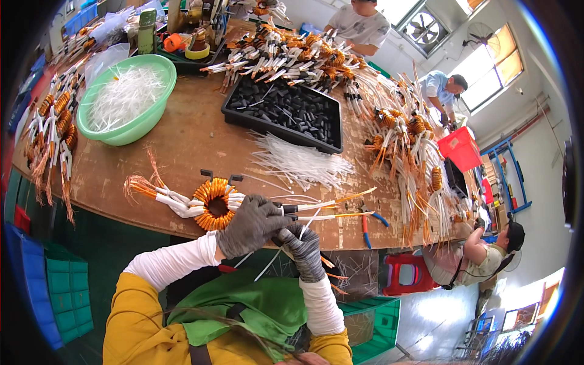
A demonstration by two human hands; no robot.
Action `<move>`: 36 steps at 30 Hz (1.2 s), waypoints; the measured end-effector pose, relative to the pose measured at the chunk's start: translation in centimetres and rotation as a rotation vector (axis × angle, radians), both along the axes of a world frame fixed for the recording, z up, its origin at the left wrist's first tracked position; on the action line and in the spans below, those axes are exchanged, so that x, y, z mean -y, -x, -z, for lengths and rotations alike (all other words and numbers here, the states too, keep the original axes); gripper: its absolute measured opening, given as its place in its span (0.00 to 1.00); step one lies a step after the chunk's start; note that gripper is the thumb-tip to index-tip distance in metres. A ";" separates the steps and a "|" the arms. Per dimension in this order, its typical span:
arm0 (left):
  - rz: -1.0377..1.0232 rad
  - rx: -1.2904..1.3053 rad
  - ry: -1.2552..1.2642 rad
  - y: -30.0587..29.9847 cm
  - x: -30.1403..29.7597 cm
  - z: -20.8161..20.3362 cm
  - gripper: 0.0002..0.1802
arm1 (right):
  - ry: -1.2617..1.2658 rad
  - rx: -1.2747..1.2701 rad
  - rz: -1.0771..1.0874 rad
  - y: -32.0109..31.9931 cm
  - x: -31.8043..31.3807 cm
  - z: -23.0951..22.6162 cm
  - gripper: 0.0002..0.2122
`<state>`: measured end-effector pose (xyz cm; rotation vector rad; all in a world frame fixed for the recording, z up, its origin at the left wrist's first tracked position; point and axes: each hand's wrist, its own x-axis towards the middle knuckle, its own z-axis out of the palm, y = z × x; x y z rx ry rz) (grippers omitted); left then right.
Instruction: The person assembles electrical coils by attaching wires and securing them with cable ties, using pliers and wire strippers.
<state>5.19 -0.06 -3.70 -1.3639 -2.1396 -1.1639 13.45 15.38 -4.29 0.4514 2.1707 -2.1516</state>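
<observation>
A ring-shaped coil (210,204) wound with orange copper wire lies at the table's front edge. White-sleeved leads with bare copper ends (141,185) run out to its left. More leads (340,201) with black sleeves stretch to the right. My left hand (252,225), in a grey glove, is closed on the leads right beside the coil. Just right of it, my gloved right hand (302,249) pinches a thin white cable tie (311,222) by the black sleeves. The fingertips partly hide where the tie meets the leads.
Loose white cable ties (304,161) lie beyond the coil, before a black tray (283,112) of black sleeves. A green bowl (164,91) holds white strips. Pliers (366,231) rest at the edge. Coil heaps (292,55) line the back and right. Other people work nearby.
</observation>
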 end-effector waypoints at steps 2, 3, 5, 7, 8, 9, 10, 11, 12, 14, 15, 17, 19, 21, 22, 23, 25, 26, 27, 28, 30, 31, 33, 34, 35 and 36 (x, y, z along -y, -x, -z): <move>-0.055 -0.138 0.088 -0.7 0.1 -0.3 0.12 | 0.115 -0.103 -0.051 0.0 0.5 -0.4 0.09; -0.080 -0.162 0.068 -0.9 0.2 -0.3 0.11 | 0.120 -0.116 -0.050 -0.1 0.7 -0.7 0.09; -0.106 -0.185 0.049 -1.0 0.2 -0.5 0.10 | 0.084 -0.109 -0.053 -0.2 0.7 -0.5 0.08; -0.166 -0.205 0.097 -1.0 -0.1 -1.2 0.10 | 0.049 -0.099 -0.061 -0.3 1.3 -1.3 0.08; -0.169 -0.203 0.100 -0.6 -0.3 -0.8 0.10 | -0.174 -0.221 -0.139 -0.8 1.9 -1.8 0.08; -0.155 -0.149 0.049 0.0 -0.5 -0.1 0.10 | -0.397 -0.343 -0.208 -1.1 2.7 -2.2 0.08; -0.142 -0.096 -0.002 0.5 -0.6 0.4 0.10 | -0.393 -0.343 -0.204 -1.1 3.1 -2.2 0.08; -0.072 -0.021 -0.073 0.9 -0.6 0.8 0.10 | -0.333 -0.329 -0.192 -1.2 3.4 -2.0 0.05; -0.071 -0.020 -0.073 0.9 -0.7 0.6 0.10 | -0.276 -0.314 -0.184 -1.2 3.3 -1.9 0.06; -0.090 0.225 -0.037 0.9 -1.2 0.3 0.13 | -0.327 -0.352 -0.192 -1.3 2.5 0.1 0.07; -0.072 0.262 -0.031 0.9 -0.9 0.3 0.13 | -0.321 -0.355 -0.198 -1.3 2.6 -0.1 0.07; -0.008 0.229 0.017 1.9 -0.4 1.4 0.15 | -0.299 -0.328 -0.218 -1.2 2.7 -0.4 0.06; 0.074 0.199 0.122 2.4 -0.2 1.8 0.18 | -0.268 -0.307 -0.197 -1.1 2.9 -0.8 0.07; 0.080 0.171 0.143 2.5 -0.2 1.4 0.18 | -0.077 -0.190 -0.164 -1.2 2.9 -1.3 0.07; 0.081 0.145 0.163 2.4 -0.2 1.1 0.18 | -0.078 -0.193 -0.161 -1.3 2.8 -1.2 0.07; 0.083 0.142 0.162 2.3 -0.3 1.1 0.18 | -0.078 -0.210 -0.159 -1.3 2.7 -0.9 0.08; 0.017 0.107 0.291 2.0 -0.6 1.2 0.19 | -0.099 -0.286 -0.187 -1.3 2.7 -0.9 0.09; 0.018 0.106 0.290 2.0 -0.7 1.1 0.19 | -0.100 -0.287 -0.186 -1.3 3.0 -0.9 0.09; 0.028 0.090 0.258 1.8 -0.7 1.0 0.14 | -0.199 -0.304 -0.183 -1.4 3.4 -0.9 0.09; 0.039 0.074 0.226 1.6 -0.8 0.9 0.11 | -0.298 -0.321 -0.179 -1.6 4.0 -0.9 0.10; 0.065 0.113 0.254 1.7 -1.1 1.3 0.11 | -0.243 -0.400 -0.131 -1.0 4.7 -1.3 0.10; 0.086 0.152 0.280 2.0 -1.1 1.4 0.11 | -0.119 -0.276 -0.135 -0.9 4.6 -1.9 0.10; 0.140 0.207 0.277 3.0 -0.8 0.9 0.11 | 0.126 -0.084 -0.161 -0.6 4.0 -2.9 0.11; 0.196 0.269 0.276 3.6 -0.6 0.5 0.12 | 0.198 -0.025 -0.196 -0.8 3.4 -4.9 0.10; 0.280 0.376 0.267 4.3 -0.3 0.7 0.14 | 0.254 -0.014 -0.201 -0.6 2.5 -4.7 0.10; 0.243 0.337 0.139 4.5 0.4 0.8 0.18 | 0.312 -0.004 -0.204 -0.3 1.7 -4.2 0.10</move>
